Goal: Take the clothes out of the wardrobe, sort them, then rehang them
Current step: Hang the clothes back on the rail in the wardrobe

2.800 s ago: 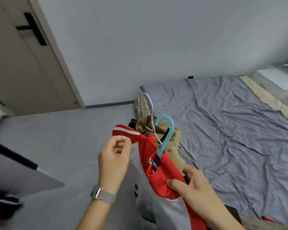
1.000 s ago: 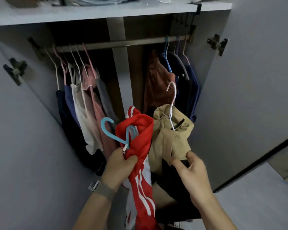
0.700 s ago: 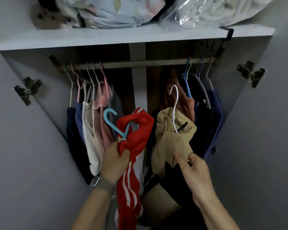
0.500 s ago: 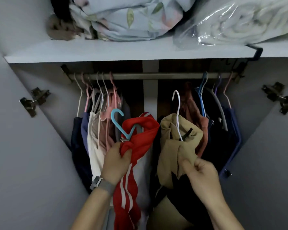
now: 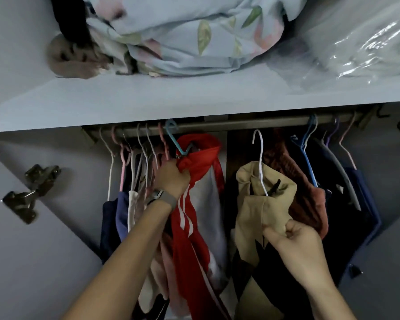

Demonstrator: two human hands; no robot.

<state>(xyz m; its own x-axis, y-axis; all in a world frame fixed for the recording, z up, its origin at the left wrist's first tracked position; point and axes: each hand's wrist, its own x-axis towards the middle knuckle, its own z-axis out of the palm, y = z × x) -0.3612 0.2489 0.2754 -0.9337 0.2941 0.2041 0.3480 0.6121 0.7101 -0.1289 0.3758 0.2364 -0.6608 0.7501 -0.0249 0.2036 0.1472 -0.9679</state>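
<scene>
My left hand (image 5: pixel 172 179) grips the red and white jacket (image 5: pixel 195 204) at its collar. The jacket's blue hanger (image 5: pixel 174 140) has its hook up at the wardrobe rail (image 5: pixel 240 124), beside the clothes on the left. My right hand (image 5: pixel 296 241) pinches the tan garment (image 5: pixel 261 204), which hangs on a white hanger (image 5: pixel 260 158) whose hook is below the rail, apart from it. A dark garment hangs under the tan one.
Several hung clothes fill the rail's left end (image 5: pixel 129 192) and right end (image 5: pixel 333 192). A shelf (image 5: pixel 148 105) above holds floral bedding (image 5: pixel 194 35) and a plastic-wrapped bundle (image 5: pixel 367 42). Open wardrobe doors with hinges (image 5: pixel 30 192) flank both sides.
I turned from the bed to the wardrobe. My left hand has lifted the red jacket until its blue hanger hook reached the rail. My right hand has closed on the tan garment and raised it.
</scene>
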